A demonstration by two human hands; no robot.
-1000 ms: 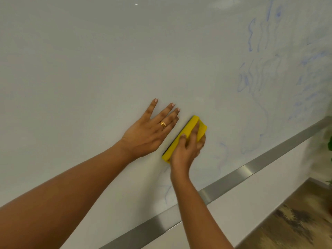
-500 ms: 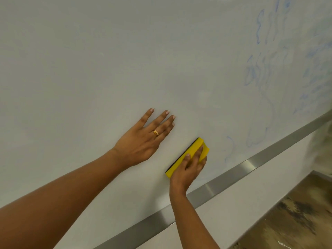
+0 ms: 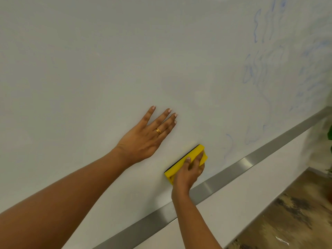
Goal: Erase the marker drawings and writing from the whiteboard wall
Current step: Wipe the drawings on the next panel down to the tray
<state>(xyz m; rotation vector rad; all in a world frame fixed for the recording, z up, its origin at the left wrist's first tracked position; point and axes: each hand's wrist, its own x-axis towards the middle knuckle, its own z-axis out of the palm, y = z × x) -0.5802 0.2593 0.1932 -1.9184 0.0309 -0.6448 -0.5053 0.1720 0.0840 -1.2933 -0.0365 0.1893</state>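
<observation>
The whiteboard wall [image 3: 89, 69] fills most of the view. Faint blue marker drawings and writing [image 3: 265, 65] cover its right part, with a thin blue curl [image 3: 230, 142] lower down. My right hand [image 3: 188, 174] grips a yellow eraser [image 3: 179, 163] with a black pad and presses it flat on the board, just above the metal strip. My left hand [image 3: 149, 137] rests flat on the board with straight fingers, up and to the left of the eraser, a gold ring on one finger.
A brushed metal strip [image 3: 251, 160] runs diagonally along the board's lower edge. Below it is plain white wall [image 3: 233, 200]. Patterned brown floor [image 3: 296, 212] shows at the bottom right, and a bit of green plant [image 3: 330, 135] at the right edge.
My right hand has slid the eraser down the board toward the metal strip. A faint blue mark below the eraser's earlier spot is gone. My left hand stays flat on the board.
</observation>
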